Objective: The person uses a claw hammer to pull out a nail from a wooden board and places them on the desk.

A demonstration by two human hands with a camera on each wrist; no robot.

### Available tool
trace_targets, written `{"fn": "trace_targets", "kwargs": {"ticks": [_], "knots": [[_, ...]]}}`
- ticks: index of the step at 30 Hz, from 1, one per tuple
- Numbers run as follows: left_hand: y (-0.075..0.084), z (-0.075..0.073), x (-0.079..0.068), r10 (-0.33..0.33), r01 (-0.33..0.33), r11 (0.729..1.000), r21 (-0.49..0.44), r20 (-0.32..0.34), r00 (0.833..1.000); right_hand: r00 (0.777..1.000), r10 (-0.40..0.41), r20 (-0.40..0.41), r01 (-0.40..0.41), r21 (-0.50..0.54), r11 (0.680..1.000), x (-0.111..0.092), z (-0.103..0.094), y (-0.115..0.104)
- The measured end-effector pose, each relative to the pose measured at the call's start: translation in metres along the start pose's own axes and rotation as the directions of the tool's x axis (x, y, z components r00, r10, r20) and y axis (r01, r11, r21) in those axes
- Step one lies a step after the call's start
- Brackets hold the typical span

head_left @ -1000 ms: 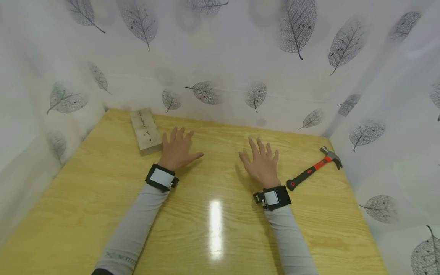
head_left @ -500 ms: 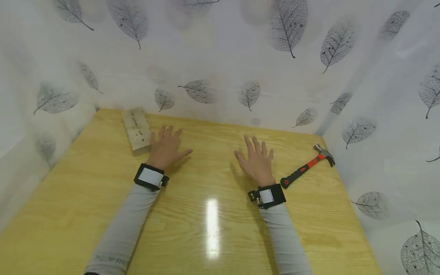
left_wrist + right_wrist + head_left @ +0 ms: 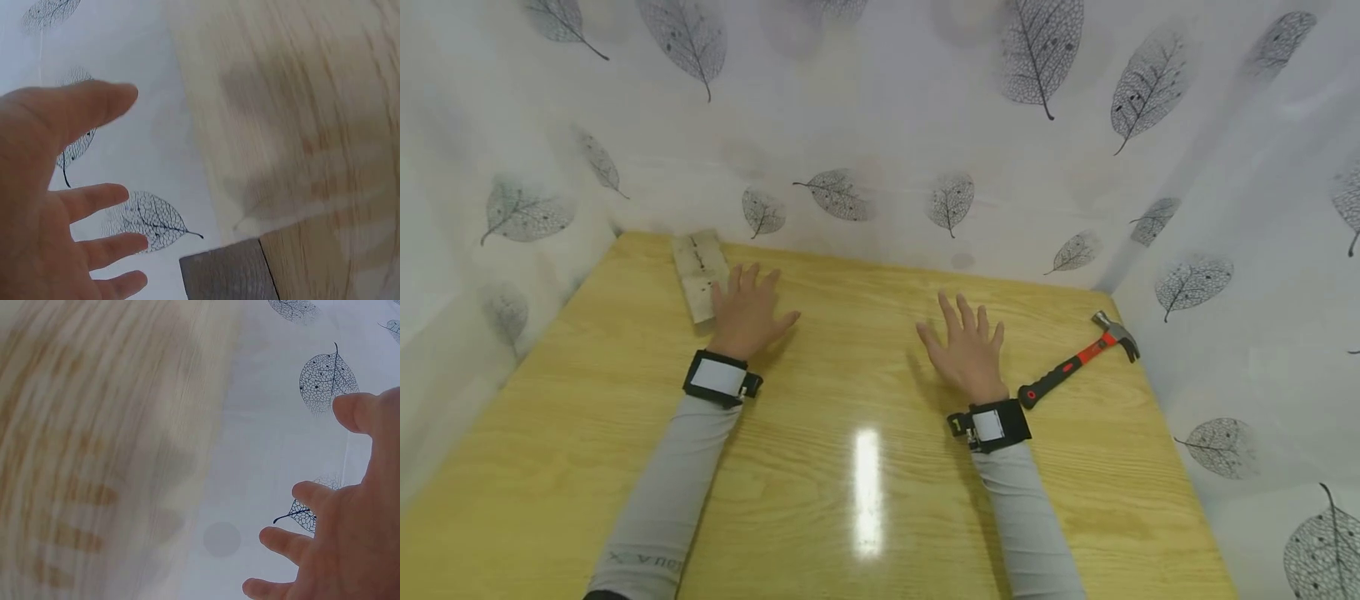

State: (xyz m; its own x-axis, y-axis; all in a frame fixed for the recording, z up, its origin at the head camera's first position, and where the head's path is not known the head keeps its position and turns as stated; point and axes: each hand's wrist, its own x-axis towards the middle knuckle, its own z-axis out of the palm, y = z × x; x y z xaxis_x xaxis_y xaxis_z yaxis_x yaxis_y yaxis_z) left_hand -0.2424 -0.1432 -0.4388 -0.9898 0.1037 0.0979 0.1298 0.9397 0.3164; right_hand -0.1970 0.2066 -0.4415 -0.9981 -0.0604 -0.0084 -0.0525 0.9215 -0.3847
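My left hand [image 3: 747, 318] is spread with its fingers apart beside a wooden block [image 3: 700, 271] at the back left, overlapping the block's right edge in the head view. In the left wrist view the end of the block [image 3: 228, 275] shows below the fingers, and the palm holds nothing. My right hand [image 3: 968, 357] is spread over the table at centre right, nothing in its fingers. Right of it lies a claw hammer [image 3: 1081, 360] with a black and red handle, its head pointing to the back right. The handle's end is close to the right wrist strap.
The wood-grain table [image 3: 805, 500] ends at the back and right against a white curtain [image 3: 880, 108] printed with grey leaves. A bright light reflection lies on the tabletop between the forearms. Both wrists wear black straps.
My left hand has moved left and slightly back, so it now overlaps the block more. My right hand stays nearly where it was. The head view has shifted slightly; block and hammer lie unmoved.
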Motion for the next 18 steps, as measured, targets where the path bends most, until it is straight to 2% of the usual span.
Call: {"fn": "trace_targets", "kwargs": {"ticks": [5,9,12,14,18], "knots": [[-0.013,-0.010,-0.001,-0.108,0.102,0.991,-0.085,-0.070,0.992,1.000,0.000,-0.010,0.000,-0.009,1.000,-0.001,-0.001,-0.001],[-0.025,-0.020,-0.003,-0.245,0.220,0.959,-0.182,-0.132,0.961,1.000,-0.001,-0.019,0.001,-0.017,1.000,0.000,-0.001,-0.002],[-0.035,-0.024,-0.005,-0.338,0.305,0.921,-0.244,-0.106,0.935,1.000,-0.001,-0.016,0.000,-0.014,1.000,0.000,0.000,-0.003],[-0.043,-0.023,-0.005,-0.375,0.344,0.899,-0.272,-0.070,0.924,1.000,0.001,-0.008,-0.001,-0.017,1.000,0.000,0.000,-0.003],[-0.052,-0.018,-0.004,-0.393,0.374,0.885,-0.276,-0.013,0.919,1.000,0.007,0.008,-0.007,-0.025,1.000,-0.001,-0.001,-0.003]]}}
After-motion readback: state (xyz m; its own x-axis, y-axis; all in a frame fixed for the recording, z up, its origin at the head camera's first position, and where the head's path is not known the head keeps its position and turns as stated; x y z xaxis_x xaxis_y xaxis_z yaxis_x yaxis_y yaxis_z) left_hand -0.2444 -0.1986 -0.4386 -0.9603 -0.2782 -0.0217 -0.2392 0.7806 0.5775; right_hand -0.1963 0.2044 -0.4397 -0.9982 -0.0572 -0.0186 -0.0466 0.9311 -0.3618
